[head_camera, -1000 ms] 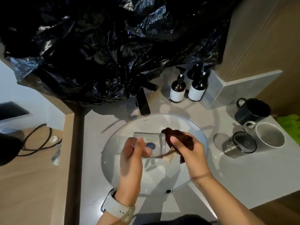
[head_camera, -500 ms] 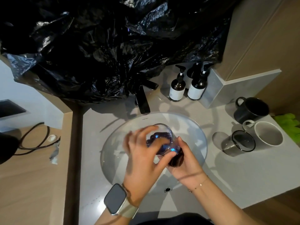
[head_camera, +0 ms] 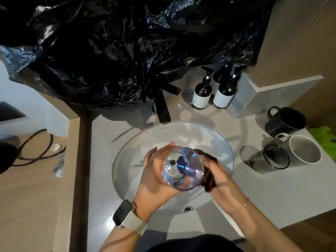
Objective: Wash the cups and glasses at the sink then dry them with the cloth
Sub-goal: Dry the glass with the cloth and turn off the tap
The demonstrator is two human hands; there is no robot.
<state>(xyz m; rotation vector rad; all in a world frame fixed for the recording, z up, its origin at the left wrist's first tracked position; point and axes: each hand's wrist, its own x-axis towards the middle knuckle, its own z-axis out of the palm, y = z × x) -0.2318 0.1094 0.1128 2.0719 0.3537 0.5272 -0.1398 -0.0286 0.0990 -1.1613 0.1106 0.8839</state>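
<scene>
Clear glass tumbler is held above the sink basin, mouth turned up toward the camera. A second ago it lay on its side with the dark brown cloth worked at its rim; half a second ago the left hand covered its mouth. It now stands upright in the grip, with the cloth drawn round to its outer right wall. Judgement: the wiping has passed from the rim to the outside, so this piece is near done.

Left hand: fingers curled round the tumbler's left wall and base, grasping it. Right hand: fingers clenched on the cloth, pressing it against the tumbler's side.

Count on the grey surface, right of the basin:
- one dark mug;
- one white mug, just in front of the dark one;
- one smoked glass with a dark rim, beside the white mug.

With the tumbler in hand, that makes two mugs and two glasses. Whether the three standing pieces are washed cannot be told.

Also present: two dark pump bottles behind the basin, with what may be a third partly hidden, one black tap, and black plastic sheeting overhead.
</scene>
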